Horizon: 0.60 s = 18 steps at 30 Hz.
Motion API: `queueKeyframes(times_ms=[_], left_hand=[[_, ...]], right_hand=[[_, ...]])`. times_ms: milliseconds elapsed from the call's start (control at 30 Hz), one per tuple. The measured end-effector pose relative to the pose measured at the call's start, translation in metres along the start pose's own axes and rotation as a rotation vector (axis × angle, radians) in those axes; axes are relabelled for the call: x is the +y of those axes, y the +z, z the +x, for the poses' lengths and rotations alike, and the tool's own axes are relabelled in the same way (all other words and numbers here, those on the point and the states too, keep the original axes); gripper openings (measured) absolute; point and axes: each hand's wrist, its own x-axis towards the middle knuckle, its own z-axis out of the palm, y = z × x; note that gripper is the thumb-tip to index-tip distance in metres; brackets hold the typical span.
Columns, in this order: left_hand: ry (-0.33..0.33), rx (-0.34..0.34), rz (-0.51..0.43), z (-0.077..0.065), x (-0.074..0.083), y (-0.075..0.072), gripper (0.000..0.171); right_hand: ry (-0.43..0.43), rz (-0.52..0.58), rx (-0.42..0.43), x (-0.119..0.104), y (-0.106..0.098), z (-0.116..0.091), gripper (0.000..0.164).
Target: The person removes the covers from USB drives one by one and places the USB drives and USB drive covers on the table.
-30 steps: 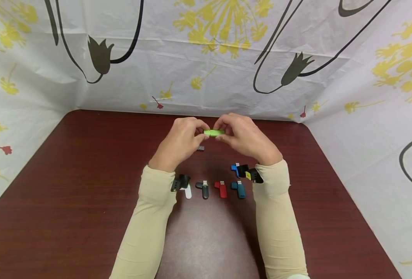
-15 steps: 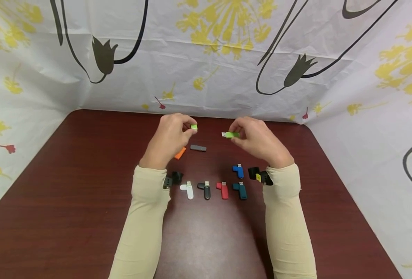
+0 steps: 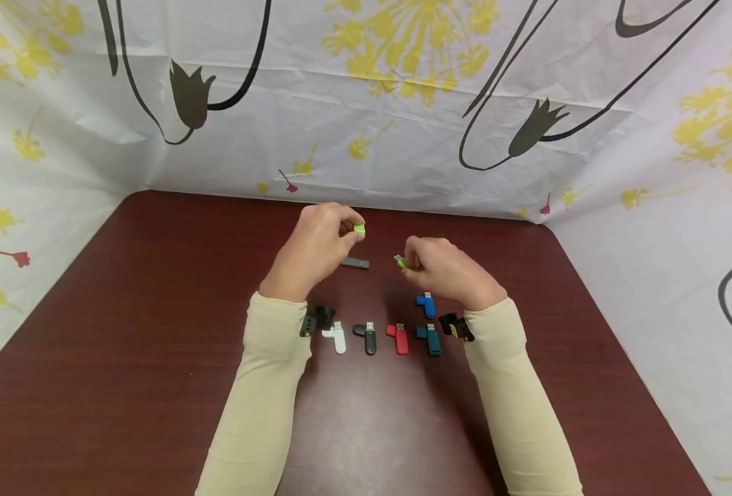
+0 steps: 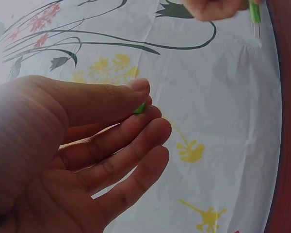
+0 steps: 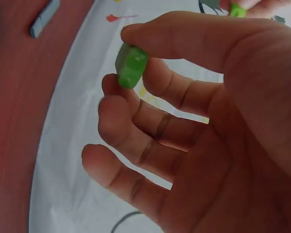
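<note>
Above the far part of the table, my left hand (image 3: 316, 248) pinches a small green USB stick cap (image 3: 359, 229) between thumb and index finger. In the left wrist view the fingers cover most of that cap (image 4: 140, 108). To its right and lower, my right hand (image 3: 449, 270) pinches the green USB stick (image 3: 401, 262), its metal plug bare and pointing left. The right wrist view shows the stick's rounded green end (image 5: 132, 67) at the thumb tip. Cap and stick are apart. A grey USB stick (image 3: 356, 263) with its cap on lies between the hands.
Nearer me, white (image 3: 339, 339), black (image 3: 370, 340), red (image 3: 401, 339) and teal (image 3: 434, 341) USB sticks lie in a row, uncapped, caps beside them. A blue uncapped one (image 3: 429, 306) lies behind the teal. A patterned sheet (image 3: 366, 138) hangs behind the table (image 3: 155, 310).
My hands pulled the green cap off the USB stick and moved apart. The right hand then came down closer to the table with the stick. An orange stick is now hidden by the left hand.
</note>
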Motion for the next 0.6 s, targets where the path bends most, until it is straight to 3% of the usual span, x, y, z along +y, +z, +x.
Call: queueKeyframes(times_ms=[233, 600], left_hand=[[0.011, -0.002, -0.002, 0.001, 0.002, 0.003, 0.020], [0.003, -0.014, 0.009, 0.001, 0.005, 0.004, 0.018]], right_hand=[[0.007, -0.003, -0.149, 0.001, 0.014, 0.008, 0.011], [0.063, -0.067, -0.308, 0.002, 0.042, 0.026, 0.023]])
